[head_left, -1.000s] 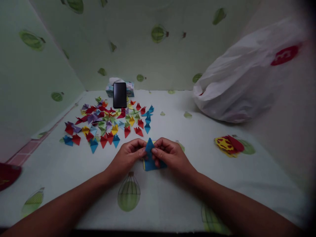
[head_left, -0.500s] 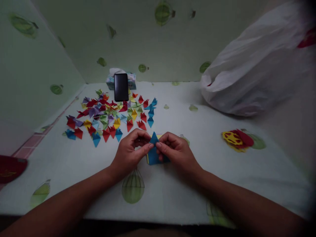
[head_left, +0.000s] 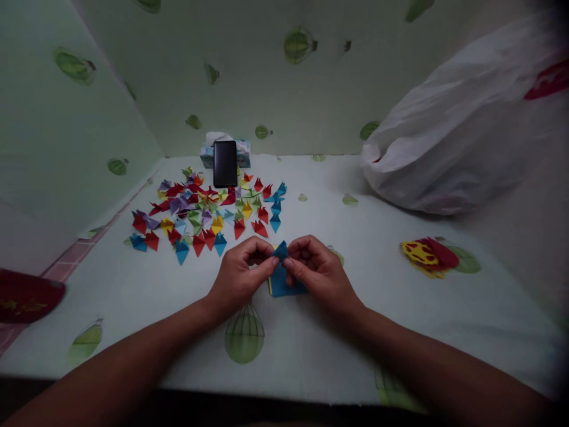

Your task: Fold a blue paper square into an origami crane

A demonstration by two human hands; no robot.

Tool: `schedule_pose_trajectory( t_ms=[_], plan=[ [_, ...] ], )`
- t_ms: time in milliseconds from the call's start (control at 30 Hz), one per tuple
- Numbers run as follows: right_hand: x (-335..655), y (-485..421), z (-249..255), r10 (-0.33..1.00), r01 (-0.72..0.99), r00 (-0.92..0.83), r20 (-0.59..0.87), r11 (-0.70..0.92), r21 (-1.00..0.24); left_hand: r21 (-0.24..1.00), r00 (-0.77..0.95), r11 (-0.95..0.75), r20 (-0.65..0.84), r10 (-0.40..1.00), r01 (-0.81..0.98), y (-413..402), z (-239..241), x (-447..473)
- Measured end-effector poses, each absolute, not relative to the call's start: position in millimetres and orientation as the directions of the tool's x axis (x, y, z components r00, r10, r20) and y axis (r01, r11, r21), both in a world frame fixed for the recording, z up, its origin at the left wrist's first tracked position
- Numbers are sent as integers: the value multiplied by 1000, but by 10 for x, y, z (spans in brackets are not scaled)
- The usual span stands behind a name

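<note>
A small folded piece of blue paper (head_left: 280,250) is pinched between my two hands, its pointed tip up. My left hand (head_left: 244,265) grips its left side with thumb and fingertips. From the right, my right hand (head_left: 316,267) pinches the other side; the fingertips of both hands partly hide the paper. Just below them a stack of square paper sheets (head_left: 281,287) lies on the table, blue on top with a yellow edge showing. Beyond my left hand, many folded paper cranes (head_left: 200,240) in red, blue, yellow, green and purple are spread out.
A black phone (head_left: 225,164) leans on a tissue box (head_left: 243,153) at the back. The large white plastic bag (head_left: 435,142) stands back right. Red and yellow cut-out pieces (head_left: 427,256) lie at right, and a dark red object (head_left: 29,295) sits at the left edge.
The blue paper's tip has turned from a flat, front-facing triangle to a narrower, slanted point. Both hands keep their pinch. The whole view has shifted slightly.
</note>
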State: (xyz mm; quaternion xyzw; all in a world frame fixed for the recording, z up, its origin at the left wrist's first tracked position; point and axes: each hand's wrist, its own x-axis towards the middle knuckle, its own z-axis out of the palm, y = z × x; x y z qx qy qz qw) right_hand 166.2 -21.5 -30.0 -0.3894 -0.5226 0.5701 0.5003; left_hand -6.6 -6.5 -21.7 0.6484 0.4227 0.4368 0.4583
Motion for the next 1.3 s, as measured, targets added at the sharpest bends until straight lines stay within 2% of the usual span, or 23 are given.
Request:
schedule_pose_trajectory(
  t_ms=[133, 333, 533, 700, 900, 1033, 1167, 1300],
  plan=[
    [1658, -221, -293, 971, -186, -163, 176, 145, -972, 989, 274, -134, 113, 955, 61, -81, -233, -52],
    [1671, -216, -302, 952, -132, -203, 228, 204, -970, 979, 247, -194, 202, 948, -58, -110, -197, -22],
    [1673, -229, -323, 957, -171, -165, 240, 212, -962, 974, 250, -225, 220, 943, -9, -109, -205, -44],
    [1681, -227, -319, 945, -102, -180, 271, 256, -961, 966, 277, -260, 249, 928, 3, -98, -226, -55],
    [1689, -230, -286, 951, -64, -191, 243, 235, -970, 961, 258, -276, 271, 928, -16, -106, -222, -54],
    [1685, -235, -278, 962, -65, -176, 211, 202, -977, 968, 286, -244, 217, 933, 64, -111, -166, -70],
    [1692, -237, -310, 944, -50, -159, 288, 284, -958, 978, 277, -198, 173, 945, 68, -111, -108, -87],
    [1706, -237, -338, 916, 49, -167, 364, 377, -925, 986, 263, -165, 150, 953, 35, -102, -104, -77]
  ],
)
